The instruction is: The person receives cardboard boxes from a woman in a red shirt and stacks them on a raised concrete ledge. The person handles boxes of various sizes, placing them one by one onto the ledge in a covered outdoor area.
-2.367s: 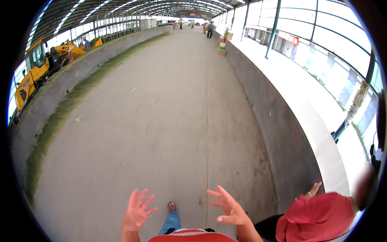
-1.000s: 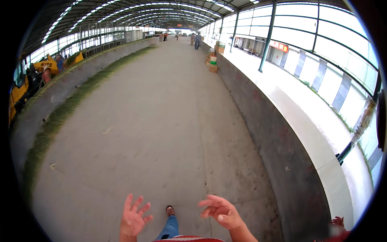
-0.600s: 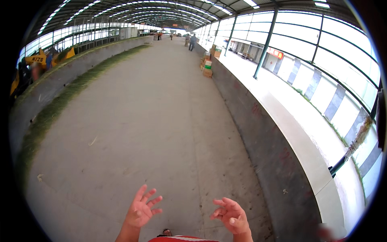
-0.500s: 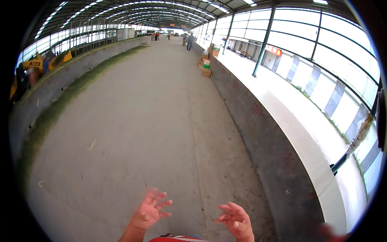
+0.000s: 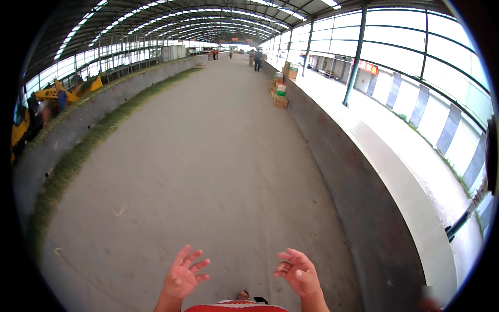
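Note:
Both my hands are raised in front of me over the concrete floor point(image 5: 182, 171), holding nothing. My left hand point(image 5: 183, 273) has its fingers spread apart. My right hand point(image 5: 298, 272) is loosely curled, with its fingers apart and the palm turned inward. Neither of them touches anything. Below and between them show the red and white edge of my clothing point(image 5: 234, 308) and a sandalled foot point(image 5: 243, 295).
A low grey wall point(image 5: 358, 182) with a pale ledge runs along the right. Stacked cardboard boxes point(image 5: 280, 99) stand against it. Along the left, green grass or fodder point(image 5: 104, 135) lines another wall, with a yellow loader point(image 5: 70, 92) behind. Several people point(image 5: 258, 60) are farther down the aisle.
The view has shifted, so the boxes and walls sit farther right and lower in it. My hands stay raised and empty, slightly farther left in the picture. More of my foot shows.

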`<state>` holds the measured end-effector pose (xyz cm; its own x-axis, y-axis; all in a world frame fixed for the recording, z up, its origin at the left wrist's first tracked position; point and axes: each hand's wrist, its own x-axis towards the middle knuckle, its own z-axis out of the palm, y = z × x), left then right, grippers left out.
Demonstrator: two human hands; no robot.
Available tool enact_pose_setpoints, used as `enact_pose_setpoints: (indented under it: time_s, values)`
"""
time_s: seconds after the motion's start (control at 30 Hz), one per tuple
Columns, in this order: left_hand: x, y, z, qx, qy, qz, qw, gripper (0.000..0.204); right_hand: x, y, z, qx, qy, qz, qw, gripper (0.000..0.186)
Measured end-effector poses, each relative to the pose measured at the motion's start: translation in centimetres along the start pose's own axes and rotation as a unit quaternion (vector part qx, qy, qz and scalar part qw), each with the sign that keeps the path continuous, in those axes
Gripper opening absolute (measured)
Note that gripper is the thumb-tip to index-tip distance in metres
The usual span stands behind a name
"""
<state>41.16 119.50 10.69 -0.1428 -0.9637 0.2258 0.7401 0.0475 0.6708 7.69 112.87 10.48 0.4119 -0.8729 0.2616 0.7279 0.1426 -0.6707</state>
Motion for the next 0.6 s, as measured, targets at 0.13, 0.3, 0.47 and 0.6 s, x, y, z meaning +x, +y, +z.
enact_pose_setpoints:
  time_s: [0.13, 0.3, 0.47, 0.6]
  values:
    - [3.7, -0.1, 0.1, 0.026, 0.029, 0.034, 0.999, 0.096, 6.8, -0.7, -1.6, -0.024, -0.065, 0.028, 0.997, 0.059]
    - [13.0, -1.7, -2.9, 0.012, 0.069, 0.008, 0.997, 0.093, 14.9, -1.6, -5.9, -0.041, -0.084, 0.065, 0.993, 0.058]
    - [24.5, -2.6, -8.9, -0.032, 0.021, -0.047, 0.998, 0.092, 21.3, -1.5, -11.2, -0.032, 0.033, 0.025, 0.999, 0.05]
    - [34.7, -3.2, -13.5, -0.045, -0.034, -0.087, 0.995, 0.087, 28.8, -0.6, -14.3, -0.09, 0.085, 0.014, 0.992, 0.074]
